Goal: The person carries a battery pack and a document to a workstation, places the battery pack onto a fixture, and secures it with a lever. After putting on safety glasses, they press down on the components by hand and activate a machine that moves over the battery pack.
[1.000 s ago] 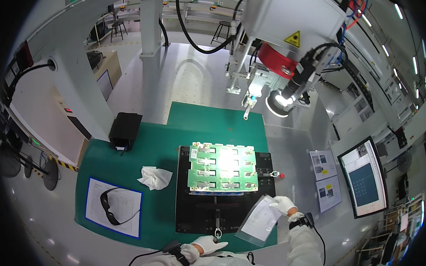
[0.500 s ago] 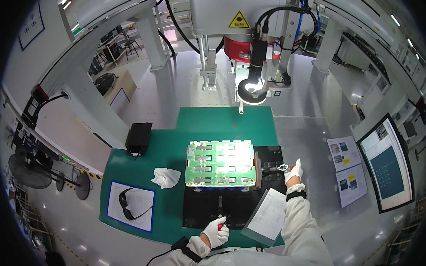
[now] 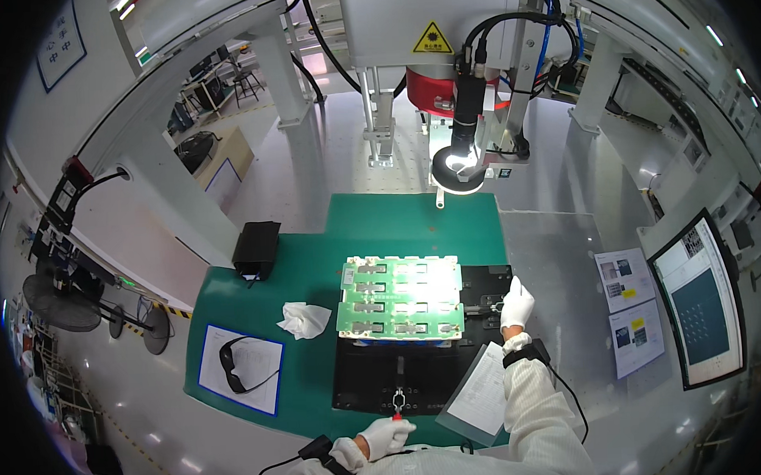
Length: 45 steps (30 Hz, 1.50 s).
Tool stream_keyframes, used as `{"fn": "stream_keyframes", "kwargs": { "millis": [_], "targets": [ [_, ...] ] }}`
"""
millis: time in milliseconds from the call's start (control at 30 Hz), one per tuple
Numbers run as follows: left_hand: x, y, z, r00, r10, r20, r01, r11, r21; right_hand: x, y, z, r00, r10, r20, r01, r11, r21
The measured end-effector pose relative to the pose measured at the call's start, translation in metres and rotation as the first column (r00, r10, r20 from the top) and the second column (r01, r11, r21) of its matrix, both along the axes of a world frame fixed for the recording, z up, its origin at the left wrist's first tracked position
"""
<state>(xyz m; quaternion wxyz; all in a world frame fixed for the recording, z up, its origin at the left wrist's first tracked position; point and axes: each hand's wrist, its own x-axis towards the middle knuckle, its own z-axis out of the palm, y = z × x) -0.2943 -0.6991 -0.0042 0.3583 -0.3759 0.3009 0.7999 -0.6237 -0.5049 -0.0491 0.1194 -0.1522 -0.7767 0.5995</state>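
A green battery module (image 3: 400, 300) with rows of metal tabs lies on a black fixture plate (image 3: 361, 387). My left hand (image 3: 387, 437), in a white glove, is closed around the red handle of the front toggle clamp (image 3: 398, 400), whose linkage stretches toward me. At the fixture's right side, my gloved right hand (image 3: 517, 306) rests at the side toggle clamp (image 3: 487, 308). Its fingers are curled with one digit pointing up, and they cover that clamp's handle. The clamp's rod lies close to the module's right edge.
A lit ring lamp and camera (image 3: 458, 168) hang beyond the module. Left on the green mat (image 3: 314, 266) are a crumpled white cloth (image 3: 304, 320), dark glasses (image 3: 230, 367) on paper and a black box (image 3: 257, 250). Papers in a sleeve (image 3: 479, 393) overlap the fixture; a monitor (image 3: 697, 300) stands right.
My left hand has drawn the front clamp's handle back toward me. My right hand has moved slightly inward, and the side clamp's linkage sits nearer the module. The whole view has shifted slightly.
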Motion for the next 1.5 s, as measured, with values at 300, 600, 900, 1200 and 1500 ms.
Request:
{"fn": "stream_keyframes", "kwargs": {
  "millis": [300,600,900,1200,1500],
  "targets": [
    [-0.032,-0.023,0.002,0.978,-0.19,0.09,0.191,0.982,0.006,0.009,0.006,0.006,0.994,0.097,-0.043,-0.084,0.966,0.246],
    [-0.107,-0.179,0.017,0.853,0.173,-0.492,-0.484,0.614,-0.623,0.056,-0.059,0.079,0.924,0.375,-0.078,-0.357,0.917,0.175],
    [-0.19,-0.153,0.01,0.731,-0.25,-0.634,-0.503,0.43,-0.75,0.045,-0.1,0.065,0.767,0.642,-0.006,-0.599,0.712,-0.365],
    [-0.194,-0.165,0.018,0.708,-0.046,-0.705,-0.482,0.698,-0.529,0.041,-0.098,0.047,0.785,0.604,0.138,-0.546,0.779,-0.309],
    [-0.199,-0.164,0.027,0.763,-0.083,-0.641,-0.387,0.737,-0.555,0.036,-0.09,0.062,0.703,0.697,0.144,-0.68,0.717,-0.155]
  ]
}}
